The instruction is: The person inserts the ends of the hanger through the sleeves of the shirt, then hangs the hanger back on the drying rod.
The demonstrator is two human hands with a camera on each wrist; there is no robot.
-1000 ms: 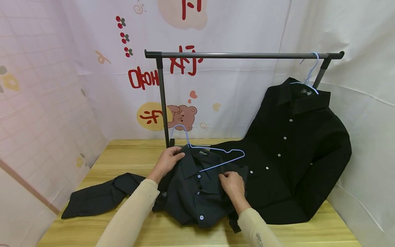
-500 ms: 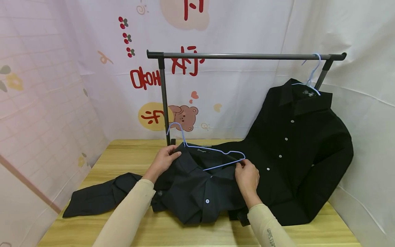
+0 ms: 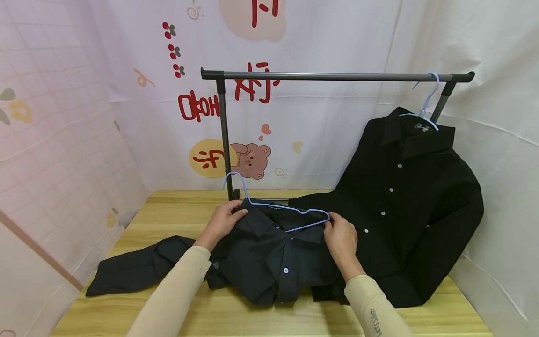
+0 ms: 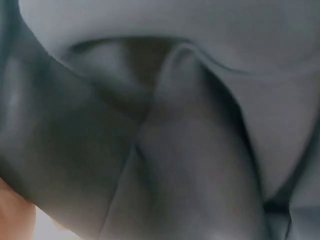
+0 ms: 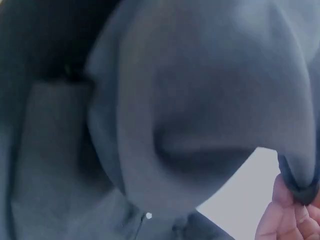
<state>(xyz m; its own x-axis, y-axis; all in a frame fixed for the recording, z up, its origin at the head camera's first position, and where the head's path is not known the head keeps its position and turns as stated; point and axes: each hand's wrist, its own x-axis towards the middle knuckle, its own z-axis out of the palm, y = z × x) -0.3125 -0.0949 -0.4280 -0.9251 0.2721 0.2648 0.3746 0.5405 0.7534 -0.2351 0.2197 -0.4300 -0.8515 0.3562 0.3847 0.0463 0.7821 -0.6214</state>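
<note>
A black button-up shirt [image 3: 263, 262] lies bunched on the table, its collar toward the rack. A thin light-blue wire hanger [image 3: 290, 208] sits partly inside its neck opening, hook sticking out at the upper left. My left hand [image 3: 220, 225] holds the shirt at the left of the collar, thumb on top. At the right side of the opening my right hand [image 3: 342, 239] pinches the cloth beside the hanger's end. Dark folds fill the left wrist view, with a sliver of hand [image 4: 15, 215] at the corner. Curled fingers [image 5: 290, 220] grip a fabric edge in the right wrist view.
A dark metal clothes rack [image 3: 337, 76] stands behind. From its right end a second black shirt [image 3: 412, 196] hangs on a blue hanger [image 3: 425, 110], its lower part spread on the wooden table [image 3: 185, 210]. One black sleeve [image 3: 139, 267] stretches out to the left.
My right hand has moved right and up from the shirt front to the opening's right side, drawing the cloth with it. The hanger has shifted slightly; the left hand stays by the collar.
</note>
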